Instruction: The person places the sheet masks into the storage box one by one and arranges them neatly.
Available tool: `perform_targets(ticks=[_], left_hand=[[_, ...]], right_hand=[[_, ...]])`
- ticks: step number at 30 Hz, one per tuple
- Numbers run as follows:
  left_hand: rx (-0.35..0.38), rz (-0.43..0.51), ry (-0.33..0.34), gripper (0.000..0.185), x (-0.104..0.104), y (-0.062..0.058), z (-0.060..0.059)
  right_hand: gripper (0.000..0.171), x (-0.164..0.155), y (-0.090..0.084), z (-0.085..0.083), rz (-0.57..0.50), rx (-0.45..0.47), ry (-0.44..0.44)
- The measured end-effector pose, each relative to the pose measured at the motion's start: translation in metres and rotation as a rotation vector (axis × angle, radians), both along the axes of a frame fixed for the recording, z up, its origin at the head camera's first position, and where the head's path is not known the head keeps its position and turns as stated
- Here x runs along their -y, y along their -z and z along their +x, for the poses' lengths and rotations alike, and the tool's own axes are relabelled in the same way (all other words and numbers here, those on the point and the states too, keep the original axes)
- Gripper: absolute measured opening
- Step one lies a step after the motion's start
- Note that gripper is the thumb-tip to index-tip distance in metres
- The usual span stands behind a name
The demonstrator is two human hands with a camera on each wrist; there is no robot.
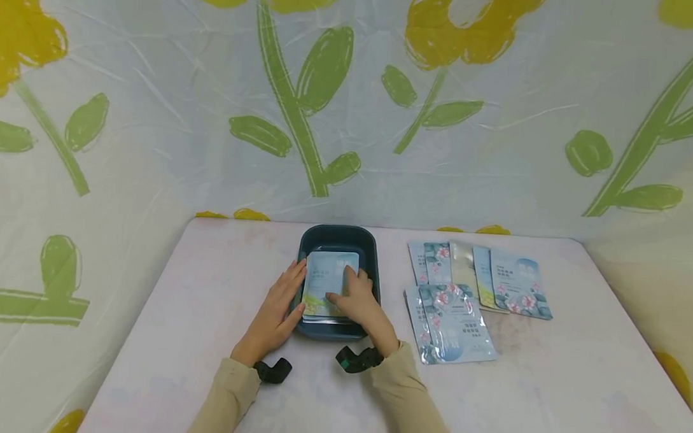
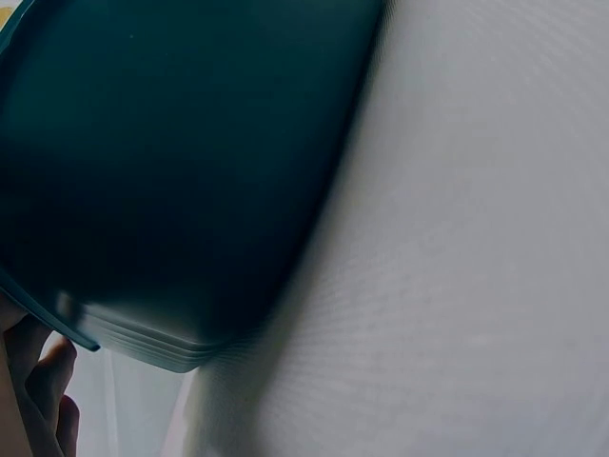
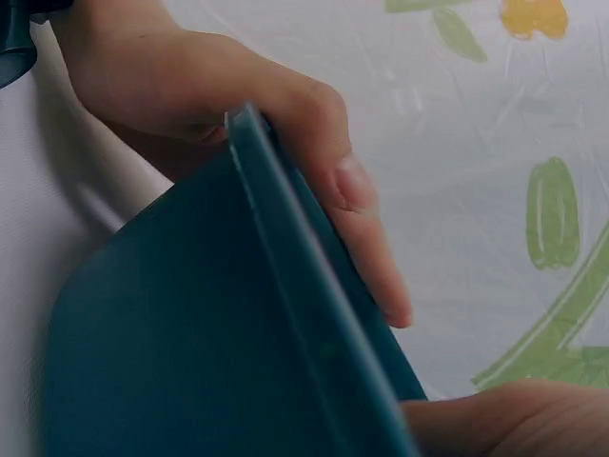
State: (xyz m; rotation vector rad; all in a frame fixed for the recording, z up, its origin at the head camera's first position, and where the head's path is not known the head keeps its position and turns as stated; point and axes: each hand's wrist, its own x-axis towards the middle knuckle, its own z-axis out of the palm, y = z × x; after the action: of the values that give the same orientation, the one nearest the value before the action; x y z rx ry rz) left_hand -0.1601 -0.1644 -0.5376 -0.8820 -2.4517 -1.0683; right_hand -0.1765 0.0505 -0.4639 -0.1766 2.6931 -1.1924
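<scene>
A dark tray [image 1: 339, 238] sat on the table [image 1: 204, 339], near its back edge and roughly midway across. To the right of the tray, a little apart from it, loose sachets [image 1: 476, 278] lay fanned in a row, with two more [image 1: 452, 322] overlapping in front of them (all pale blue with pink flowers). A floral sheet [image 1: 155, 108] hung behind the tray and around both sides.

Inside the tray lay a stack of sachets [image 1: 328, 281], filling most of its floor. The left hand [image 1: 277, 313] rested along the tray's left rim, fingers straight and together against the stack's edge. The right hand [image 1: 359, 303] lay on the stack's near right part, fingers curled over the top sachet; whether they pinched it, I could not tell.
</scene>
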Motion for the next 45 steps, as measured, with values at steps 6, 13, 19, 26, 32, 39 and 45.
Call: perform_targets(ticks=[6, 13, 19, 26, 32, 39, 45], left_hand=[[0.005, -0.01, -0.005, 0.064, 0.0014, -0.0014, -0.0003], [0.014, 0.001, -0.001, 0.064, 0.0009, -0.0026, 0.0005], [0.008, 0.007, 0.0, 0.064, -0.0005, -0.0022, -0.0003], [0.009, -0.002, -0.004, 0.064, -0.0013, -0.0023, -0.0003], [-0.014, 0.015, 0.009, 0.063, -0.002, -0.0041, 0.0003], [-0.028, 0.02, 0.007, 0.063, -0.0015, -0.0044, -0.0004], [-0.02, 0.019, 0.007, 0.062, -0.001, -0.0037, 0.0009]], right_hand=[[0.104, 0.0053, 0.0016, 0.0035, 0.086, 0.03, -0.045], [0.097, 0.0081, 0.0013, 0.0054, 0.208, 0.035, -0.131], [0.085, 0.0065, 0.0026, 0.0059, 0.216, 0.001, -0.143], [0.087, 0.0053, 0.0038, 0.0074, 0.189, -0.017, -0.139], [0.086, 0.0044, 0.0054, 0.0052, 0.173, -0.015, -0.152], [0.084, 0.005, 0.0067, 0.003, 0.197, -0.006, -0.185], [0.072, 0.0056, 0.0073, 0.004, 0.238, -0.044, -0.223]])
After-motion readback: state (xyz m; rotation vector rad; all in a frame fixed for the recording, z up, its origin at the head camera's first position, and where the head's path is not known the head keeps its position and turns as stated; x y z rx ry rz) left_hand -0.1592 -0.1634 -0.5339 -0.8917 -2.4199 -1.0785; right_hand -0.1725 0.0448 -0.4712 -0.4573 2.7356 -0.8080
